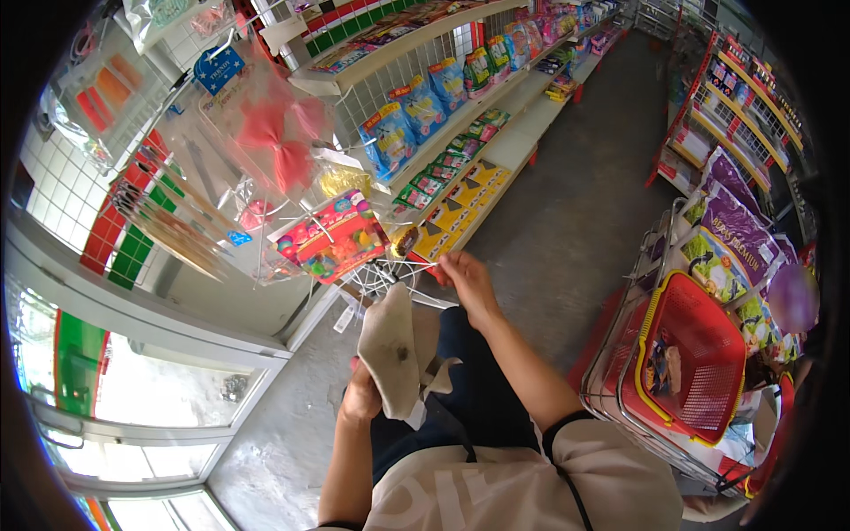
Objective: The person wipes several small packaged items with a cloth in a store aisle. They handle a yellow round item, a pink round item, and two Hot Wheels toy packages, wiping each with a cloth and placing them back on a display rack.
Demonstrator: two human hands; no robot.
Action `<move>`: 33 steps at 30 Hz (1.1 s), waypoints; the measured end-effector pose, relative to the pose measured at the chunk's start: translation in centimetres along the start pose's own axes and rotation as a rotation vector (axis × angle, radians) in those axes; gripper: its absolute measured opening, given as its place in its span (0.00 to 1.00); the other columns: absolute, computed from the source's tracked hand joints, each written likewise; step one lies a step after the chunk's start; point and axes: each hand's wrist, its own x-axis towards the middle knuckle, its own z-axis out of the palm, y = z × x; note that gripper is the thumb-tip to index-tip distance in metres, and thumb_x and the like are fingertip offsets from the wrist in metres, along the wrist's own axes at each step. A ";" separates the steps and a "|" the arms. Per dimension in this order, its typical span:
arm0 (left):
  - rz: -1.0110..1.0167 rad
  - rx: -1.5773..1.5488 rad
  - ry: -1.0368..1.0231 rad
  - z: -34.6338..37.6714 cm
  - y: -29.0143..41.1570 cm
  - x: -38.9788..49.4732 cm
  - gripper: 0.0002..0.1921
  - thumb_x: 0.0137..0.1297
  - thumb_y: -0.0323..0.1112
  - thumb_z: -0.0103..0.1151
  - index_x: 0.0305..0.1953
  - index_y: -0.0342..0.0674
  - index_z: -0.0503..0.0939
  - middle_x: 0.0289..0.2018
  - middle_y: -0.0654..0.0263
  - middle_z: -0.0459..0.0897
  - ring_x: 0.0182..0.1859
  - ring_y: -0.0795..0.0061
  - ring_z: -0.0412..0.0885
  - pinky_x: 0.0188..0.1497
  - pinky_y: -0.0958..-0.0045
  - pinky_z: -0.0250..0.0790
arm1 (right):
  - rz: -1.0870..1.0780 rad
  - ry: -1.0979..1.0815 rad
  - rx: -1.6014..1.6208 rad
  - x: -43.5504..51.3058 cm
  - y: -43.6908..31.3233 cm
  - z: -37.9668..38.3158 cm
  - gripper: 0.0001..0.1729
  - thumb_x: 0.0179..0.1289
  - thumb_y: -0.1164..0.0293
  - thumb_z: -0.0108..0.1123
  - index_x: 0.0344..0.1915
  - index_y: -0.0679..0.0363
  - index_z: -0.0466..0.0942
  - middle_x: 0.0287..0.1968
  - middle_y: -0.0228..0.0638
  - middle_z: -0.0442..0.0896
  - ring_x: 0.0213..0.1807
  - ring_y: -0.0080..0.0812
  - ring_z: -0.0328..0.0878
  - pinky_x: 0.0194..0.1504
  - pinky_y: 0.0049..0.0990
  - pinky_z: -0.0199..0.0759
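My left hand is shut on a beige fabric cap with a dark spot, held in front of my body. My right hand pinches the end of a white wire prong on a wire display rack, just beyond the cap. A red package with colourful pictures hangs on the rack, left of my right hand. Beyond it hang a clear bag with pink bows and a yellow item in clear wrap.
Shelves of blue packets run along the aisle ahead. At right stands a wire cart with a red basket and purple rice bags. A glass door is at left. Pointed wooden sticks hang at left.
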 end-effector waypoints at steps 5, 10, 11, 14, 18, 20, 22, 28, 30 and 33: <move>0.074 0.234 -0.038 3.2 -0.8 1.3 0.22 0.68 0.40 0.45 0.58 0.33 0.67 0.53 0.58 0.75 0.54 0.67 0.74 0.57 0.66 0.65 | 0.088 -0.162 0.003 -8.4 -3.6 0.8 0.11 0.65 0.69 0.58 0.42 0.66 0.77 0.39 0.29 0.81 0.42 0.18 0.74 0.47 0.20 0.68; 0.098 0.233 -0.146 6.0 -1.4 0.9 0.23 0.68 0.39 0.45 0.59 0.32 0.66 0.54 0.57 0.74 0.55 0.66 0.73 0.59 0.66 0.64 | 0.029 -0.083 0.042 -11.4 -5.9 0.7 0.06 0.62 0.71 0.60 0.37 0.62 0.77 0.34 0.24 0.78 0.37 0.14 0.72 0.42 0.17 0.66; 0.090 0.224 -0.145 6.4 -1.5 0.7 0.23 0.68 0.40 0.45 0.59 0.32 0.65 0.55 0.57 0.73 0.56 0.65 0.72 0.60 0.65 0.63 | -0.017 -0.074 0.048 -11.8 -6.3 0.6 0.06 0.62 0.71 0.61 0.36 0.61 0.77 0.33 0.24 0.78 0.37 0.14 0.71 0.42 0.16 0.65; 0.094 0.153 -0.187 7.5 -1.6 0.2 0.26 0.67 0.42 0.44 0.61 0.32 0.63 0.57 0.55 0.71 0.59 0.63 0.70 0.62 0.63 0.60 | -0.049 -0.007 0.061 -12.8 -6.9 0.3 0.06 0.61 0.71 0.61 0.35 0.60 0.76 0.32 0.23 0.77 0.35 0.13 0.70 0.40 0.15 0.63; 0.118 0.072 -0.235 8.7 -1.3 -0.2 0.29 0.66 0.45 0.43 0.62 0.31 0.61 0.59 0.53 0.69 0.61 0.60 0.68 0.65 0.62 0.56 | -0.139 0.126 0.148 -13.6 -7.3 0.1 0.06 0.62 0.71 0.61 0.37 0.59 0.75 0.32 0.23 0.76 0.36 0.12 0.69 0.41 0.15 0.62; 0.087 0.067 -0.265 9.2 -0.9 -0.5 0.29 0.65 0.44 0.45 0.61 0.27 0.62 0.59 0.52 0.69 0.61 0.61 0.68 0.64 0.64 0.57 | -0.206 0.188 0.184 -13.9 -7.6 -0.3 0.06 0.62 0.71 0.61 0.37 0.59 0.75 0.33 0.23 0.76 0.36 0.13 0.69 0.42 0.15 0.62; 0.112 0.167 -0.243 9.6 -0.5 -0.8 0.27 0.66 0.39 0.46 0.61 0.26 0.63 0.58 0.53 0.70 0.61 0.65 0.68 0.65 0.67 0.55 | -0.275 0.232 0.189 -14.1 -8.2 -1.0 0.06 0.62 0.71 0.60 0.38 0.58 0.74 0.33 0.23 0.75 0.37 0.14 0.68 0.43 0.16 0.62; 0.211 0.313 -0.250 11.0 -0.7 -1.5 0.24 0.64 0.27 0.53 0.60 0.27 0.65 0.58 0.57 0.71 0.58 0.73 0.69 0.62 0.72 0.57 | -0.380 0.281 0.244 -15.9 -10.3 -2.6 0.06 0.63 0.72 0.60 0.38 0.58 0.74 0.34 0.24 0.76 0.38 0.14 0.69 0.42 0.17 0.62; 0.225 0.326 -0.271 11.4 -1.0 -1.5 0.24 0.64 0.28 0.54 0.60 0.27 0.65 0.59 0.57 0.69 0.60 0.73 0.67 0.63 0.72 0.55 | -0.392 0.292 0.229 -16.8 -10.9 -3.1 0.05 0.62 0.72 0.60 0.37 0.58 0.74 0.33 0.22 0.76 0.37 0.14 0.69 0.42 0.17 0.61; 0.209 0.338 -0.270 12.2 -1.5 -1.5 0.26 0.62 0.27 0.56 0.61 0.28 0.64 0.61 0.56 0.68 0.61 0.71 0.66 0.65 0.71 0.53 | -0.451 0.290 0.222 -17.9 -11.7 -3.7 0.05 0.62 0.75 0.59 0.38 0.59 0.74 0.33 0.24 0.77 0.37 0.14 0.69 0.42 0.16 0.60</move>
